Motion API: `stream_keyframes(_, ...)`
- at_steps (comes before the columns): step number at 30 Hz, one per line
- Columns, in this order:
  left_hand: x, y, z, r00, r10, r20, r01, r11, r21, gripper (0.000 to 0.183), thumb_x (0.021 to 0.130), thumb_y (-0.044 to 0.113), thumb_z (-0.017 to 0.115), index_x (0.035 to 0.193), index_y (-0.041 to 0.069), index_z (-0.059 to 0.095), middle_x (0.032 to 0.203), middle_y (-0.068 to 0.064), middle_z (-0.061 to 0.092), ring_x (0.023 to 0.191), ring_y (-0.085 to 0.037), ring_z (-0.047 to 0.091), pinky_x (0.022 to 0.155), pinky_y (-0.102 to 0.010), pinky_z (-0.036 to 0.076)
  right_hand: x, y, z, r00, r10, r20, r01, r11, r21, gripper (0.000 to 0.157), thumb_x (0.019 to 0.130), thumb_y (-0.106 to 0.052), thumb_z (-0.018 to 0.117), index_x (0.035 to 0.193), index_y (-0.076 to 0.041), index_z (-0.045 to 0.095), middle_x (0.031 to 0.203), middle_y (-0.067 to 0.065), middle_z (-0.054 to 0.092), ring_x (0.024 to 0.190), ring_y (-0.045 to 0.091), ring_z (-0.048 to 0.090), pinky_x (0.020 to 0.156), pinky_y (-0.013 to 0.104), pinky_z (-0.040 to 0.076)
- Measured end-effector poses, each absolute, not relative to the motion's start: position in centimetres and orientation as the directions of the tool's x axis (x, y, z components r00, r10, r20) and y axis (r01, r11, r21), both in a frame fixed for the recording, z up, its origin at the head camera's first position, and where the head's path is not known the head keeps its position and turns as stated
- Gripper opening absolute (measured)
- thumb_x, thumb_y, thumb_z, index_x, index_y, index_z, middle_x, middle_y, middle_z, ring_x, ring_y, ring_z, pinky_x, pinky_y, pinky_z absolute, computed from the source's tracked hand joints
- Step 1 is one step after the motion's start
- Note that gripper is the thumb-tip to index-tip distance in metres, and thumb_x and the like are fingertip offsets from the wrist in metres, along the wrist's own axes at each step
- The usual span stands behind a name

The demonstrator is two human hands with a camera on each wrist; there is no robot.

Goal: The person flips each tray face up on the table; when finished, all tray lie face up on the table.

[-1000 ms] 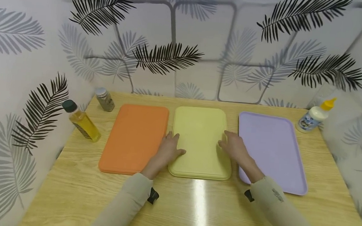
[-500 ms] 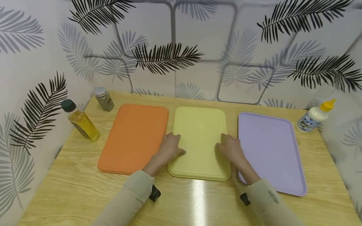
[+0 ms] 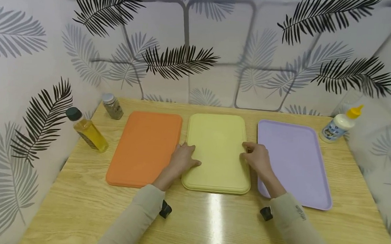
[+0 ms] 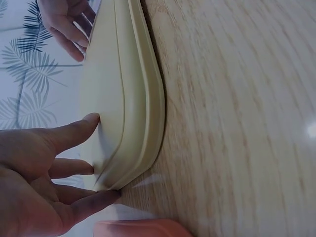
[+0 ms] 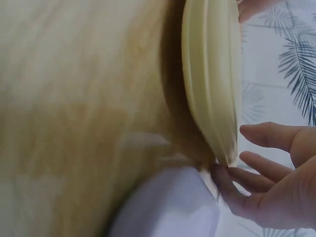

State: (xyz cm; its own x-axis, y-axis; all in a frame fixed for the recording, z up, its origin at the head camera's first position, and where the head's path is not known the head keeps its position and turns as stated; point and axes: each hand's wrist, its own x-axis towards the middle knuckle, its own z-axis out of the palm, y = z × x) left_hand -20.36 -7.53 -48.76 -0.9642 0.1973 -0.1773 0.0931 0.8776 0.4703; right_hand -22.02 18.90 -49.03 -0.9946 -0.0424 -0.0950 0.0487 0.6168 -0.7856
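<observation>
A yellow tray (image 3: pixel 213 154), flat side up, lies in the middle of the wooden table, with a rim running round its lower edge. My left hand (image 3: pixel 182 160) holds its left side, thumb over the top face and fingers along the edge. On the opposite side, my right hand (image 3: pixel 257 157) grips the edge; in the right wrist view its fingertips (image 5: pixel 223 174) reach the rim from below. A dark shadow lies under that side of the tray. To the left is an orange tray (image 3: pixel 145 148), to the right a purple tray (image 3: pixel 292 160) with a raised rim.
A green-capped bottle of yellow liquid (image 3: pixel 91 133) and a grey-lidded jar (image 3: pixel 113 107) stand at the table's left. At the back right is a white bottle with a yellow nozzle (image 3: pixel 338 127). A leaf-patterned covering (image 3: pixel 219 81) rises behind the table (image 3: pixel 187 224).
My right hand shifted slightly inward over the yellow tray, then back out to its right edge, its fingers now more bent. My left hand stays at the left edge.
</observation>
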Motion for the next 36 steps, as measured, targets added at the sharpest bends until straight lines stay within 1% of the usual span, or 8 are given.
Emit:
stream_keyframes(2,-20.4,-7.7,-48.7,-0.962,0.202,-0.186,0.090,0.872,0.481,0.066,0.084,0.029,0.076,0.136,-0.002,0.051,0.142,-0.027,0.043,0.123,-0.039,0.042,0.094,-0.047,0.046,-22.2,19.2,-48.8,-0.996,-0.039,-0.081,0.041,0.605,-0.795,0.047,0.081,0.002,0.065,0.128,0.007,0.058,0.123,0.026,0.061,0.102,0.036,0.063,0.077,0.034,0.056)
stream_keyframes(4,-20.4,-7.8,-48.7,-0.959,0.206,-0.194,0.085,0.863,0.498,0.067,0.084,0.029,0.076,0.137,-0.002,0.050,0.143,-0.027,0.041,0.127,-0.040,0.039,0.098,-0.048,0.044,-22.3,19.6,-48.4,-0.996,-0.043,-0.077,0.038,0.580,-0.814,0.048,0.082,0.002,0.067,0.129,0.008,0.057,0.123,0.026,0.061,0.107,0.040,0.062,0.081,0.038,0.056)
stream_keyframes(12,-20.7,-8.7,-48.8,-0.949,0.237,-0.207,0.095,0.843,0.529,0.068,0.084,0.031,0.076,0.138,-0.001,0.050,0.141,-0.020,0.048,0.136,-0.039,0.035,0.112,-0.046,0.028,-22.9,20.9,-47.3,-0.976,-0.115,-0.186,0.129,0.385,-0.914,0.060,0.086,0.002,0.067,0.140,0.009,0.042,0.128,0.033,0.052,0.115,0.042,0.054,0.075,0.027,0.057)
stream_keyframes(17,-20.9,-9.1,-48.9,-0.940,0.267,-0.212,0.106,0.820,0.563,0.069,0.085,0.031,0.075,0.140,-0.001,0.048,0.143,-0.020,0.046,0.137,-0.039,0.032,0.113,-0.047,0.028,-23.7,21.5,-46.6,-0.962,-0.141,-0.236,0.161,0.405,-0.900,0.057,0.087,-0.006,0.069,0.139,0.006,0.046,0.126,0.031,0.055,0.095,0.023,0.066,0.074,0.027,0.056)
stream_keyframes(21,-20.8,-9.2,-49.1,-0.942,0.273,-0.195,0.103,0.788,0.607,0.069,0.086,0.031,0.073,0.140,-0.002,0.046,0.146,-0.022,0.041,0.138,-0.040,0.029,0.113,-0.049,0.026,-24.4,21.9,-46.4,-0.951,-0.167,-0.260,0.183,0.374,-0.909,0.060,0.087,-0.007,0.070,0.140,0.005,0.045,0.121,0.029,0.056,0.077,0.008,0.065,0.080,0.036,0.057)
stream_keyframes(25,-20.0,-9.1,-49.6,-0.955,0.253,-0.153,0.089,0.740,0.666,0.066,0.087,0.029,0.072,0.139,-0.003,0.047,0.148,-0.027,0.034,0.138,-0.044,0.028,0.113,-0.052,0.025,-24.6,22.1,-46.1,-0.941,-0.181,-0.285,0.211,0.344,-0.915,0.064,0.086,-0.005,0.071,0.143,0.003,0.042,0.118,0.026,0.055,0.076,0.008,0.063,0.084,0.044,0.055)
stream_keyframes(31,-17.4,-8.8,-50.0,-0.972,0.227,-0.051,0.126,0.696,0.707,0.053,0.091,0.026,0.068,0.134,-0.002,0.053,0.148,-0.026,0.035,0.136,-0.043,0.032,0.110,-0.054,0.030,-24.4,22.0,-45.1,-0.942,-0.177,-0.284,0.214,0.333,-0.918,0.063,0.086,-0.004,0.071,0.143,0.001,0.043,0.113,0.022,0.054,0.075,0.012,0.064,0.081,0.045,0.056)
stream_keyframes(36,-14.6,-8.7,-49.2,-0.961,0.266,-0.069,0.142,0.696,0.704,0.065,0.089,0.036,0.068,0.140,0.001,0.048,0.152,-0.025,0.029,0.136,-0.046,0.029,0.107,-0.057,0.032,-24.4,21.7,-44.3,-0.946,-0.177,-0.270,0.201,0.331,-0.922,0.063,0.087,-0.005,0.071,0.143,0.000,0.043,0.112,0.020,0.054,0.079,0.011,0.063,0.083,0.048,0.055)
